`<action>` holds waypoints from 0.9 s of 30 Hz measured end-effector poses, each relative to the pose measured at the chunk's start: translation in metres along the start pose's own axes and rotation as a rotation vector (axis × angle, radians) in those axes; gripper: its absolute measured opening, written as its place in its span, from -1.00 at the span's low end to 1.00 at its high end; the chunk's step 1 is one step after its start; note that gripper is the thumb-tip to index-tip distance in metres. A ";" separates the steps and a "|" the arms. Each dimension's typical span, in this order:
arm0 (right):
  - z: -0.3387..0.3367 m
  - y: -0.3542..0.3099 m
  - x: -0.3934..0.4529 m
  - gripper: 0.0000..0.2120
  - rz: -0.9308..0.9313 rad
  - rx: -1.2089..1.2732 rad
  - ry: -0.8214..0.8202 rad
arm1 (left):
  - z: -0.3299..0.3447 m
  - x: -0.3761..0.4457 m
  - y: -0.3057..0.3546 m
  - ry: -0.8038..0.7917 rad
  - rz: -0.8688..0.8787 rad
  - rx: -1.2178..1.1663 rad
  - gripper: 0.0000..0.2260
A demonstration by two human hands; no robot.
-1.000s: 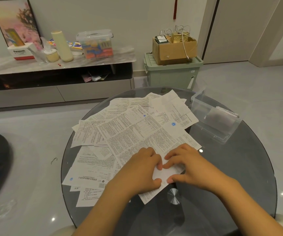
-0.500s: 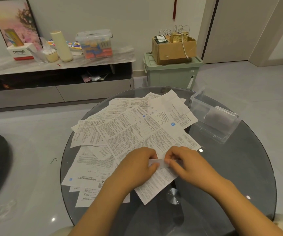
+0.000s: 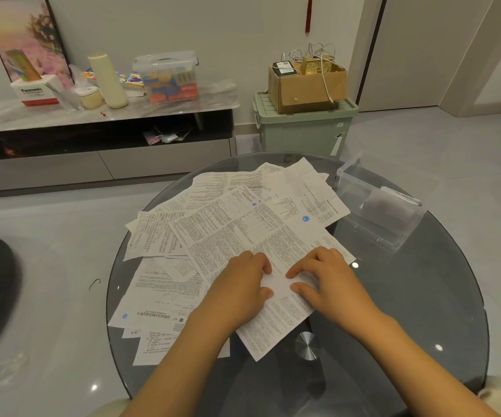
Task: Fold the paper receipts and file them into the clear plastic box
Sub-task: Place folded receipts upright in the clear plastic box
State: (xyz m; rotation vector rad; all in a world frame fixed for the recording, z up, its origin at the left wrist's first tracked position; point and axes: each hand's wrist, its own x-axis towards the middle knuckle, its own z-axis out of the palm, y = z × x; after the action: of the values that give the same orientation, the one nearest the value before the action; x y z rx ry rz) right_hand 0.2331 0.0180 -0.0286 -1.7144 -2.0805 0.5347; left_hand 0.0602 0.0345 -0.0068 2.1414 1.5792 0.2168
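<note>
Pressing down on a folded receipt (image 3: pixel 276 284), both hands work near the front of the round glass table (image 3: pixel 423 296). The left hand (image 3: pixel 240 284) lies palm-down on the fold's left end, fingers curled with the tips and thumb on the paper; the right hand (image 3: pixel 327 281) holds the right end, forefinger and thumb bearing on its upper and lower edges. This receipt's long axis runs diagonally, from the table's near edge up and away toward the right, its printed lower end jutting toward the front beside a metal disc (image 3: pixel 305 346) under the glass. Behind and left of it the loose receipts (image 3: pixel 243 212) lie overlapped in a fan across the table's middle and left side. At the far right edge stands the clear plastic box (image 3: pixel 375 209), open, its long side angled toward the right rim, papers upright inside.
</note>
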 end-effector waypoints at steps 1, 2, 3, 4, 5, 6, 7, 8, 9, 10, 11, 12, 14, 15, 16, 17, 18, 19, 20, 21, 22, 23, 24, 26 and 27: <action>0.000 0.000 0.000 -0.81 -0.004 -0.003 0.003 | 0.000 0.000 0.001 -0.008 -0.016 -0.019 -0.72; -0.001 0.000 0.000 -0.81 -0.014 -0.007 0.006 | 0.000 0.000 0.001 -0.017 -0.034 -0.040 -0.73; -0.002 0.000 0.000 -0.79 -0.034 -0.016 0.007 | -0.001 0.001 0.002 -0.027 -0.049 -0.057 -0.74; -0.002 -0.001 0.000 -0.78 -0.065 -0.032 0.005 | -0.001 0.001 0.002 -0.039 -0.061 -0.071 -0.77; -0.003 0.000 0.000 -0.76 -0.100 -0.053 -0.009 | -0.002 0.002 0.003 -0.049 -0.072 -0.084 -0.80; -0.003 0.000 0.001 -0.73 -0.132 -0.069 -0.032 | -0.003 0.002 0.002 -0.055 -0.085 -0.099 -0.82; -0.005 0.001 0.001 -0.70 -0.150 -0.077 -0.058 | -0.003 0.003 0.002 -0.058 -0.094 -0.112 -0.84; -0.006 0.002 0.000 -0.67 -0.160 -0.078 -0.080 | -0.004 0.003 0.002 -0.057 -0.101 -0.122 -0.85; -0.007 0.003 0.000 -0.65 -0.169 -0.079 -0.091 | -0.005 0.003 0.002 -0.048 -0.103 -0.130 -0.88; -0.008 0.004 0.000 -0.63 -0.182 -0.083 -0.088 | -0.006 0.003 0.002 -0.033 -0.105 -0.147 -0.91; -0.009 0.004 0.000 -0.63 -0.195 -0.082 -0.074 | -0.007 0.004 0.002 -0.017 -0.114 -0.187 -0.94; -0.009 0.004 0.000 -0.64 -0.212 -0.072 -0.049 | -0.008 0.003 0.003 -0.007 -0.133 -0.263 -0.96; -0.010 0.003 0.000 -0.67 -0.257 -0.042 0.016 | -0.011 0.002 0.006 -0.024 -0.196 -0.497 -0.97; -0.011 0.002 -0.001 -0.67 -0.270 -0.030 0.047 | -0.013 0.002 0.009 -0.033 -0.226 -0.612 -0.95; -0.014 0.001 -0.002 -0.66 -0.278 -0.017 0.080 | -0.016 0.002 0.012 -0.033 -0.250 -0.707 -0.93; -0.015 0.000 -0.002 -0.64 -0.277 -0.003 0.106 | -0.018 0.003 0.013 -0.030 -0.269 -0.790 -0.91; -0.018 -0.001 -0.003 -0.64 -0.271 0.012 0.134 | -0.020 0.004 0.015 -0.024 -0.281 -0.863 -0.90; -0.022 -0.001 -0.004 -0.65 -0.269 0.020 0.172 | -0.022 0.006 0.019 -0.023 -0.286 -0.926 -0.90; -0.025 -0.001 -0.005 -0.66 -0.276 0.017 0.214 | -0.024 0.007 0.021 -0.025 -0.292 -0.982 -0.90; -0.027 -0.001 -0.005 -0.68 -0.288 0.005 0.261 | -0.025 0.007 0.024 -0.033 -0.292 -1.029 -0.91; -0.031 -0.002 -0.006 -0.71 -0.296 -0.009 0.305 | -0.026 0.008 0.028 -0.047 -0.286 -1.061 -0.92; -0.034 -0.002 -0.005 -0.74 -0.305 -0.023 0.346 | -0.026 0.008 0.031 -0.064 -0.283 -1.088 -0.92; -0.038 -0.002 -0.005 -0.76 -0.314 -0.034 0.381 | -0.028 0.009 0.035 -0.085 -0.279 -1.108 -0.93; -0.048 -0.001 -0.005 -0.77 -0.314 -0.058 0.440 | -0.033 0.014 0.045 -0.122 -0.266 -1.149 -0.90; -0.054 0.000 -0.004 -0.77 -0.298 -0.068 0.463 | -0.036 0.017 0.050 -0.135 -0.258 -1.173 -0.88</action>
State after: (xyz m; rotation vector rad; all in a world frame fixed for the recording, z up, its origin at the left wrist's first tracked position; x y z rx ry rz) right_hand 0.2620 0.0164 0.0168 -1.3613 -1.9696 -0.0256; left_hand 0.0949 0.0491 0.0455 1.0103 1.1495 0.6865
